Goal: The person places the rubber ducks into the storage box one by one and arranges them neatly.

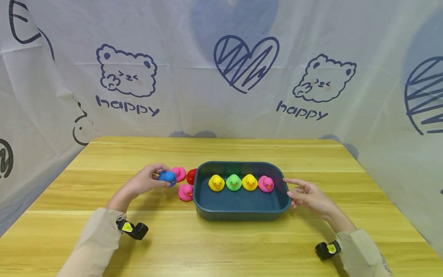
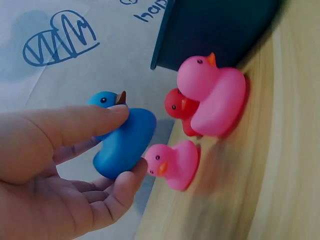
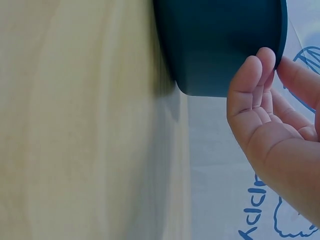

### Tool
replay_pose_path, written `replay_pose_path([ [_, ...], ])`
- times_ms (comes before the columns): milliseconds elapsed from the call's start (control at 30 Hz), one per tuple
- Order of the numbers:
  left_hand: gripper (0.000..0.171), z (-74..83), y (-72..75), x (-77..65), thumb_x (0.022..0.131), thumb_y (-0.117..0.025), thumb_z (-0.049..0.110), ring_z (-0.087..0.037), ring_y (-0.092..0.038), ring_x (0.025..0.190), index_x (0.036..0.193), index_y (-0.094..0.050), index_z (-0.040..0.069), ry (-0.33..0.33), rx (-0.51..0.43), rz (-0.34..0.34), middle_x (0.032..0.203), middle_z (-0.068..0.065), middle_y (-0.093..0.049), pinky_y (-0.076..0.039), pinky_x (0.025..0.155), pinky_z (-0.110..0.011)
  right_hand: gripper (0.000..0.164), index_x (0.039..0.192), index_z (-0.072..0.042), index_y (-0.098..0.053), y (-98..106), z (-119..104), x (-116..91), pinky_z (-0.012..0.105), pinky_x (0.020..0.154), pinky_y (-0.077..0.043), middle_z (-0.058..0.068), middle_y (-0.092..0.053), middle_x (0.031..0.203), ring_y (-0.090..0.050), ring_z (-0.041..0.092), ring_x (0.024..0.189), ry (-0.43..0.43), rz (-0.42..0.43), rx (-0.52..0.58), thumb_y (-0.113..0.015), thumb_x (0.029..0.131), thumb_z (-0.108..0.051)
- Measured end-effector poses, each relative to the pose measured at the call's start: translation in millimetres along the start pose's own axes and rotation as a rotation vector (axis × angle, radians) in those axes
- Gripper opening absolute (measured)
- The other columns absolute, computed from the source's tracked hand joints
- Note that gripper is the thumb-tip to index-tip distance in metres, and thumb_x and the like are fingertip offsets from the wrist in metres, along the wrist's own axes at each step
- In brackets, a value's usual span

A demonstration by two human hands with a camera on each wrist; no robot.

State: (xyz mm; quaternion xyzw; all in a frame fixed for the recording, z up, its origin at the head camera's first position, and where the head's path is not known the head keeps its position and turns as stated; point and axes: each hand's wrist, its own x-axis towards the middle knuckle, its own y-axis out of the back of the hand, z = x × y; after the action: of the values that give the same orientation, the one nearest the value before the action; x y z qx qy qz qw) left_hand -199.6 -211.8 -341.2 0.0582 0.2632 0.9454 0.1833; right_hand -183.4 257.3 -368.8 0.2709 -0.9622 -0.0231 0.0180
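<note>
My left hand [image 1: 147,180] holds a blue rubber duck [image 2: 127,142] between thumb and fingers, to the left of a dark teal box [image 1: 238,216]. Beside that hand are a pink duck [image 1: 178,174], a red duck [image 1: 191,176] next to the box wall and another pink duck [image 1: 185,192] nearer the front. Inside the box, two yellow ducks [image 1: 216,183], a green duck [image 1: 233,182] and a pink duck [image 1: 266,184] form a row. My right hand [image 1: 309,197] touches the box's right end at the rim, its index finger stretched out and its other fingers loosely bent.
The box stands on a wood-grain table [image 1: 221,246]. Behind it hangs a pale cloth [image 1: 194,92] printed with bears and hearts. Black wrist cameras [image 1: 133,229] are strapped over both beige sleeves [image 1: 95,242].
</note>
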Motion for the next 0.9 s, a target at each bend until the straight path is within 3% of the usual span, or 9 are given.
replay_pose_path([
  [133,0.029,4.3,-2.0,2.3,0.081,-0.063,0.004,-0.026,-0.052,0.084,0.105,-0.053,-0.007,-0.021,-0.005,0.016,0.104,-0.022,-0.051,-0.045,0.075,-0.035,0.056,0.132,0.017,-0.019,-0.6,-0.4,0.8,0.024,0.060,-0.049,0.002,-0.056,0.072,-0.056,0.012,0.064,-0.006,0.007,-0.013,-0.051,0.089,-0.001],
  [433,0.032,12.5,-9.5,11.3,0.080,-0.063,0.000,-0.029,-0.056,0.086,0.109,-0.051,-0.007,0.001,-0.091,0.047,0.107,-0.025,-0.051,-0.049,0.074,-0.035,0.058,0.132,0.018,-0.016,-1.0,-0.5,1.2,0.024,0.059,-0.049,0.001,-0.056,0.071,-0.055,0.011,0.063,-0.011,0.015,-0.001,-0.051,0.089,-0.002],
  [900,0.035,33.8,-23.7,28.8,0.081,-0.061,-0.004,-0.036,-0.054,0.096,0.115,-0.055,-0.005,-0.053,-0.143,0.053,0.119,-0.023,-0.048,-0.046,0.082,-0.041,0.056,0.133,0.016,-0.019,-0.3,0.8,1.0,0.024,0.060,-0.049,0.002,-0.057,0.072,-0.055,0.011,0.063,-0.002,-0.001,0.033,-0.050,0.090,-0.001],
])
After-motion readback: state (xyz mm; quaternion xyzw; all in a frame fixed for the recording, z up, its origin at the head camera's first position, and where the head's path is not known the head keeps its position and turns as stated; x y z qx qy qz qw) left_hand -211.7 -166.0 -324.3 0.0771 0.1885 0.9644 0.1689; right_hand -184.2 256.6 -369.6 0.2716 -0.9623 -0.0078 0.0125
